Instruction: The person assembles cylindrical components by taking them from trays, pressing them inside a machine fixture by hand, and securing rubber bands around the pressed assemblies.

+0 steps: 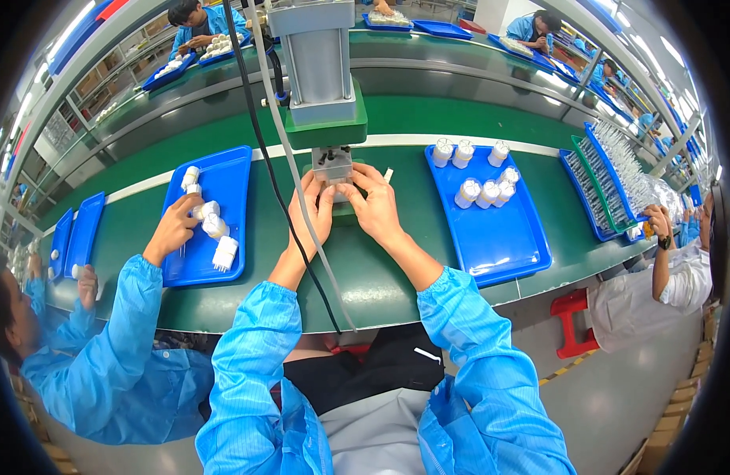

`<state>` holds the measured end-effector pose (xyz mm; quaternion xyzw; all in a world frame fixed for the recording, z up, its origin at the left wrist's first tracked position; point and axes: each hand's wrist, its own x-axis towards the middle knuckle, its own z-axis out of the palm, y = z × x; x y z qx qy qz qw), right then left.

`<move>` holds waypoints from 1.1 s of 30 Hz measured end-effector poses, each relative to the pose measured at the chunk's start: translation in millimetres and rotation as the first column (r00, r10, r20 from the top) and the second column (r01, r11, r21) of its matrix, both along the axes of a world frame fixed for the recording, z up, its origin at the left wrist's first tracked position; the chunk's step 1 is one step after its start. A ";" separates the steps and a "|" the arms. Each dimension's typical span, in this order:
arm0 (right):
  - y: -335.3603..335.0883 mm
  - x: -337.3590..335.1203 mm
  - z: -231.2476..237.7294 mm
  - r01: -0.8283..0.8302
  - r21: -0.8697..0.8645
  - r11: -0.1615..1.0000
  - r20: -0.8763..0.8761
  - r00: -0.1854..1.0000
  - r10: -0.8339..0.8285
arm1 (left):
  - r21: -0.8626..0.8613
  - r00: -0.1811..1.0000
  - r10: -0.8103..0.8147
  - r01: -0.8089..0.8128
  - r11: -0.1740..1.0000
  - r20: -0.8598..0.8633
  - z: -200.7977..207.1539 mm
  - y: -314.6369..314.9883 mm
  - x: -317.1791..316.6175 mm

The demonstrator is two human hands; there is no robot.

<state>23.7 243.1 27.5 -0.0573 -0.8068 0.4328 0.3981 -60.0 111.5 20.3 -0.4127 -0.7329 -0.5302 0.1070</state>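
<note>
Both hands meet under the head of a bench press (331, 164). My left hand (312, 210) comes in from the left with its fingers bent, and my right hand (374, 204) mirrors it. Between the thumbs, a small white part (340, 195) shows; my fingers cover most of it, so its exact kind is hidden. The metal press tool sits just above it. Close by my right fingers stands a small pale piece (388, 175).
A blue tray (499, 245) on the right holds several white cylindrical parts (467, 192). To the left, a co-worker's hand (175, 228) reaches into another blue tray (240, 182) of white parts. A black cable (271, 170) and a grey hose (295, 178) hang before the press.
</note>
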 end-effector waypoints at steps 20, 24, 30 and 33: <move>-18.9 37.3 21.1 -0.096 -0.060 0.994 -0.093 0.992 0.090 | 0.052 0.997 -0.062 0.064 0.997 -0.051 35.2 -25.2 36.2; -30.8 68.9 2.8 -0.126 0.022 0.992 0.115 0.986 0.122 | -0.073 0.962 -0.031 0.053 0.996 0.273 21.6 -35.0 62.6; -34.8 81.5 -15.1 -0.124 0.162 0.979 0.154 0.983 0.099 | -0.130 0.954 -0.051 0.094 0.987 0.295 9.8 -40.4 79.6; -31.1 80.8 -9.0 -0.166 0.136 0.977 0.252 0.959 0.128 | -0.190 0.948 -0.017 0.081 0.979 0.318 6.2 -40.3 72.1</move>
